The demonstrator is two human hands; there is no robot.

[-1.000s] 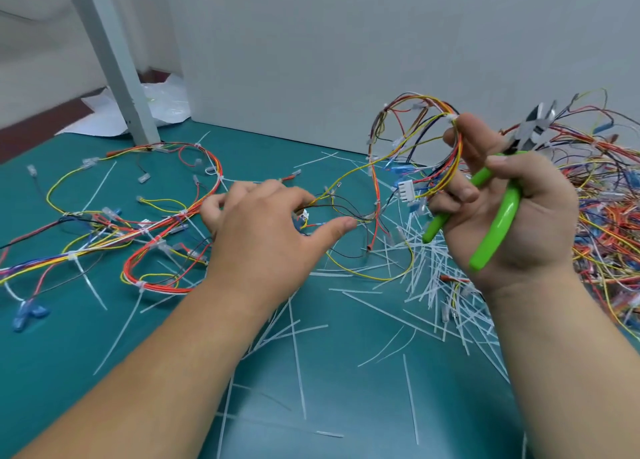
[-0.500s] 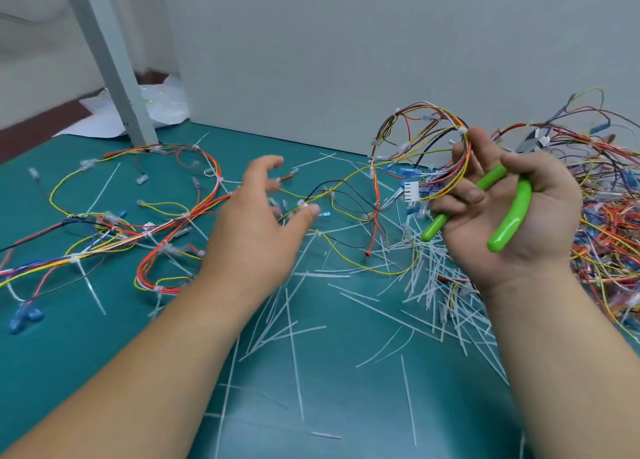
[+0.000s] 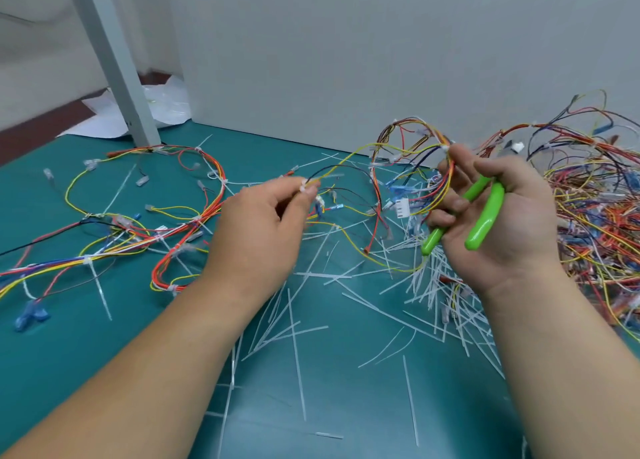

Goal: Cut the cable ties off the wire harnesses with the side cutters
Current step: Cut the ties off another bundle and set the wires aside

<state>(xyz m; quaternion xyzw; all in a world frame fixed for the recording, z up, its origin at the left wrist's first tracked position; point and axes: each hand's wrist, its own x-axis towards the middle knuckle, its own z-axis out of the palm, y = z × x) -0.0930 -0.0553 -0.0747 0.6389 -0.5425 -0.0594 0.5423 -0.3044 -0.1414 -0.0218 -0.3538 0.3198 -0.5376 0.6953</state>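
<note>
My right hand grips the green-handled side cutters, their jaws hidden behind the fingers, and the same fingers hold a looped wire harness raised off the table. My left hand pinches a yellow wire of that harness at a small white cable tie, a little above the mat. The wire runs in an arc between both hands. A white connector hangs from the held harness.
A spread-out harness with white ties lies on the green mat at left. A dense tangle of harnesses fills the right side. Several cut tie tails litter the middle. A grey post and a grey wall stand behind.
My left hand lifted off the table wires, opened, then moved right and pinched the yellow wire at a tie. My right hand lowered slightly, and the cutter jaws dropped out of sight.
</note>
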